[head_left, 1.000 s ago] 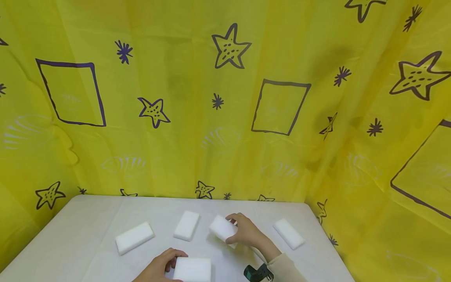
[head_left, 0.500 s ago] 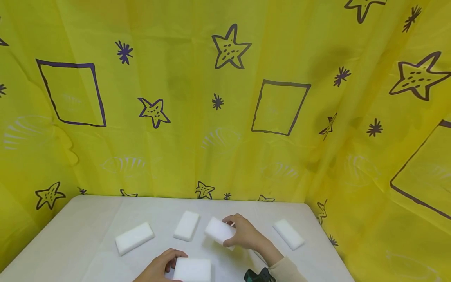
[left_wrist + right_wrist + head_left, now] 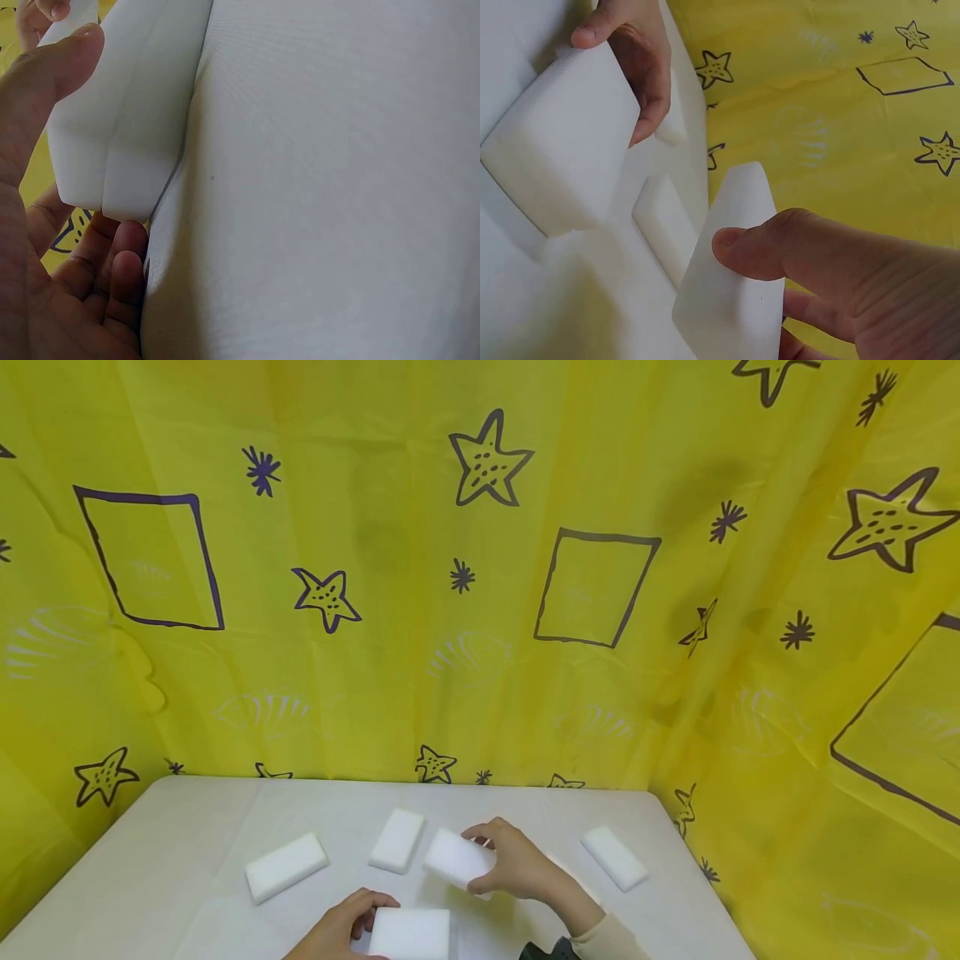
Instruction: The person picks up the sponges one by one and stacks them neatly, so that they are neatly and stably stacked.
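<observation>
Near the table's front edge, my left hand (image 3: 348, 922) grips a stack of two white sponges (image 3: 411, 935). The left wrist view shows the seam between the stacked sponges (image 3: 105, 142), with the thumb (image 3: 79, 60) on the upper one and curled fingers (image 3: 126, 285) at the end. My right hand (image 3: 517, 864) pinches another white sponge (image 3: 453, 858) between thumb and fingers, held above the table, beyond and to the right of the stack. In the right wrist view this sponge (image 3: 731, 277) is tilted, apart from the stack (image 3: 570, 142).
Separate white sponges lie flat on the white-covered table (image 3: 187, 827): a left one (image 3: 287, 867), a middle one (image 3: 397, 840) and a right one (image 3: 614, 857). A yellow patterned curtain (image 3: 375, 693) hangs behind the table. A dark device (image 3: 551, 950) sits by the right sleeve.
My right hand has moved left and slightly nearer with its sponge, towards the stack. The left hand and the stack have stayed in place.
</observation>
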`<action>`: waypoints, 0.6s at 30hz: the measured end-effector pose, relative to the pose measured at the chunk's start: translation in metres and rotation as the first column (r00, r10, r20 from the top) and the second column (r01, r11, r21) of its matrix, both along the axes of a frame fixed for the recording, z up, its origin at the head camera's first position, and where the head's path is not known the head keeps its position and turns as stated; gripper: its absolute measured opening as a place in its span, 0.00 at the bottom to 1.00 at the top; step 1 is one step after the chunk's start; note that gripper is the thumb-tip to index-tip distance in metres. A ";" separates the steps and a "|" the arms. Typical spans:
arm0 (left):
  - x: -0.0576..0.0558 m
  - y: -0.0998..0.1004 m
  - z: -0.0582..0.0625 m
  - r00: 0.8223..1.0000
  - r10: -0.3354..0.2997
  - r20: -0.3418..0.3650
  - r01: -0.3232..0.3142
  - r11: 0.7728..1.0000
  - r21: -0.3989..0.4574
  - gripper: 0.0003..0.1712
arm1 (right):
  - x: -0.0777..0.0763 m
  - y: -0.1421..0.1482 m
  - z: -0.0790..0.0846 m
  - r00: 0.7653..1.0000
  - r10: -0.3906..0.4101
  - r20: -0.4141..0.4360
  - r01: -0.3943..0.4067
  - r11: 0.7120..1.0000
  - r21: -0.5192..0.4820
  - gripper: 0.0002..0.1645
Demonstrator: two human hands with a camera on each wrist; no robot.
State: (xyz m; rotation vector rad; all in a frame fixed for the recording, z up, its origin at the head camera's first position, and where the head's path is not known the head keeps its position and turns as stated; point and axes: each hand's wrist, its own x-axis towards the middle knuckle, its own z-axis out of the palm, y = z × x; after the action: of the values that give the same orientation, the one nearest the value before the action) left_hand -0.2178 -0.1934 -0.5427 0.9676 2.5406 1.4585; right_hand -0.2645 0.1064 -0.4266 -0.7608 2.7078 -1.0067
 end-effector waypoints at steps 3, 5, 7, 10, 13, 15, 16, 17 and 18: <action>0.001 0.000 0.000 1.000 0.003 -0.009 -0.003 1.000 0.004 0.28 | 0.002 0.000 0.002 1.000 0.009 -0.008 -0.009 1.000 0.002 0.37; 0.001 0.000 0.000 1.000 0.005 -0.009 -0.005 1.000 0.004 0.28 | 0.004 0.000 0.003 1.000 0.011 -0.008 -0.011 1.000 0.002 0.37; 0.001 0.000 0.000 1.000 0.007 -0.001 -0.007 1.000 0.001 0.28 | 0.004 -0.001 0.003 1.000 0.013 -0.010 -0.013 1.000 0.002 0.37; 0.000 0.000 0.000 1.000 0.009 0.004 -0.009 1.000 -0.003 0.28 | 0.005 -0.001 0.003 1.000 0.015 -0.017 -0.015 1.000 -0.003 0.37; 0.001 0.000 0.000 1.000 0.009 -0.006 -0.009 1.000 -0.003 0.28 | 0.006 -0.002 0.002 1.000 0.017 -0.026 -0.018 1.000 -0.012 0.36; 0.001 0.001 0.000 1.000 0.010 -0.008 -0.010 1.000 -0.003 0.28 | 0.007 -0.002 0.002 0.999 0.019 -0.028 -0.020 1.000 -0.021 0.36; 0.001 0.001 0.000 1.000 0.010 -0.014 -0.010 1.000 -0.004 0.29 | 0.007 -0.002 0.002 0.999 0.020 -0.028 -0.021 0.999 -0.027 0.36; 0.001 0.001 0.000 1.000 0.011 -0.014 -0.011 1.000 -0.004 0.29 | 0.008 -0.002 0.002 0.999 0.021 -0.028 -0.022 0.999 -0.033 0.36; 0.001 0.001 0.000 1.000 0.012 -0.012 -0.012 1.000 -0.004 0.29 | 0.008 -0.002 0.002 0.999 0.022 -0.028 -0.023 0.999 -0.038 0.35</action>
State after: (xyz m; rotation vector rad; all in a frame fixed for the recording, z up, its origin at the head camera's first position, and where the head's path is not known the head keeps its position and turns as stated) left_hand -0.2171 -0.1927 -0.5427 0.9654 2.5607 1.4543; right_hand -0.2565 0.1046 -0.4250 -0.8155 2.7042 -1.0542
